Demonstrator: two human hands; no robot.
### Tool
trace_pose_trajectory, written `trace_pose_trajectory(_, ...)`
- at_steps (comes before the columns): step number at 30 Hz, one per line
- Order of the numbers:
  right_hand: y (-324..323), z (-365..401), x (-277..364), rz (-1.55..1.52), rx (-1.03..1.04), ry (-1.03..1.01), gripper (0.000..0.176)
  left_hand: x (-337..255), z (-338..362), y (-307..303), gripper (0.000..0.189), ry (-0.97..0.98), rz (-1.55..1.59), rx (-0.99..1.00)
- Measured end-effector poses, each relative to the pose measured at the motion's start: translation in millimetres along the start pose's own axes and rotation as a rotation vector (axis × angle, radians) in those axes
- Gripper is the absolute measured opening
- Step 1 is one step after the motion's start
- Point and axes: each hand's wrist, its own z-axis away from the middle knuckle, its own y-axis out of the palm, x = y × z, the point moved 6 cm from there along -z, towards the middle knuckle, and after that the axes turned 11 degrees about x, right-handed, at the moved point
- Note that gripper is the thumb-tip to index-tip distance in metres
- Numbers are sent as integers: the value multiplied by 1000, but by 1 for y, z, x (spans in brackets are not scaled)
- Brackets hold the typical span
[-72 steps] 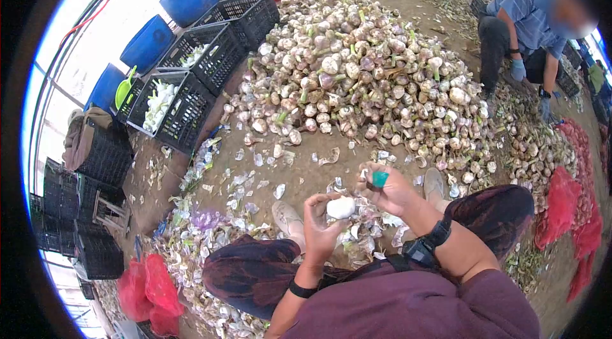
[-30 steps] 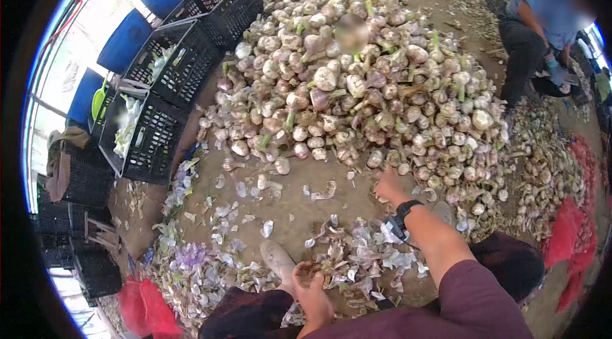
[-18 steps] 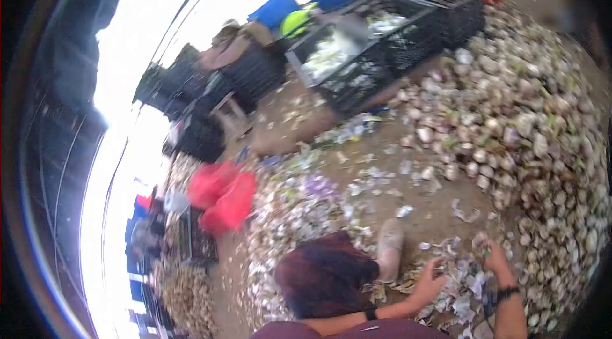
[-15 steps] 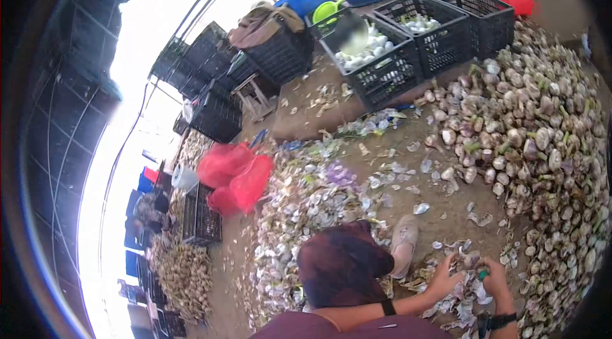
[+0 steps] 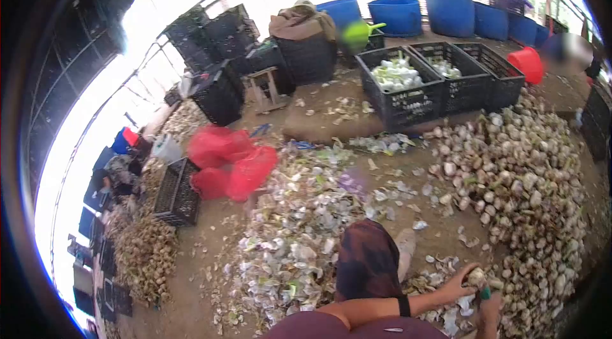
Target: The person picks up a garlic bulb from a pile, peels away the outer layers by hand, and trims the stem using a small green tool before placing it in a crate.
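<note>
My left hand [image 5: 458, 285] is closed round a garlic bulb [image 5: 475, 277] at the lower right. Just beside it, my right hand [image 5: 491, 307] is closed on a small green-handled tool [image 5: 486, 292], whose working end is too small to make out. Both hands are close together over scattered garlic skins [image 5: 449, 321]. To their right rises a large heap of unpeeled garlic [image 5: 529, 179].
Black crates [image 5: 408, 106] stand at the upper centre, two with pale bulbs inside. Peeled skins [image 5: 299, 211] are piled left of my knee, near a red mesh bag [image 5: 233, 163]. Blue tubs [image 5: 449, 14] line the back. People are at the far left and upper right.
The view has turned, showing more of the back and right side. My left fingers, spread before, now wrap round a bulb. My hands have come closer together.
</note>
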Motion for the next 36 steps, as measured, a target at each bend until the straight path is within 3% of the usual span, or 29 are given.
trace_pose_trajectory(2,5,-5,-16,-60,-81,-29,28,-30,12,-2,87,-37,16,-47)
trace_pose_trajectory(3,8,4,5,5,-72,-42,29,-53,19,-9,80,-237,-250,-116)
trace_pose_trajectory(4,10,11,26,70,-64,-55,32,-47,21,-13,81,-166,-446,-188)
trace_pose_trajectory(5,12,18,48,134,-58,-68,36,-45,16,-16,78,-134,-290,-131)
trace_pose_trajectory(7,15,37,94,339,-139,-313,26,-58,19,-14,68,-146,-145,-57)
trace_pose_trajectory(9,8,39,86,313,-178,-370,25,-59,19,-5,61,-115,360,-25)
trace_pose_trajectory(10,7,36,87,268,-134,-361,25,-51,17,-4,57,-91,390,-8)
trace_pose_trajectory(11,8,37,86,52,-7,-87,24,-51,15,-2,53,-64,414,-8)
trace_pose_trajectory(13,8,43,92,-1,21,-111,21,-55,23,1,42,-145,530,13)
trace_pose_trajectory(16,-1,48,114,255,-36,-528,18,-66,22,10,37,-157,757,43)
trace_pose_trajectory(19,-4,52,113,216,-69,-508,17,-50,18,15,34,-306,875,87)
trace_pose_trajectory(23,-1,37,74,-141,-72,-303,22,-52,18,9,37,-208,583,-61)
trace_pose_trajectory(24,-1,36,67,-135,-62,-173,27,-54,17,8,44,-211,488,-69)
trace_pose_trajectory(27,2,41,78,-83,-147,-82,30,-58,13,11,43,-13,276,-34)
trace_pose_trajectory(28,2,41,84,-73,-127,-115,33,-63,12,12,45,60,250,-12)
trace_pose_trajectory(32,2,39,82,40,-88,-156,30,-53,16,6,42,-32,307,-6)
trace_pose_trajectory(35,-1,44,92,83,-28,-290,26,-57,20,10,37,-83,414,-13)
trace_pose_trajectory(36,-3,44,89,240,-91,-357,21,-60,20,11,34,-115,466,-31)
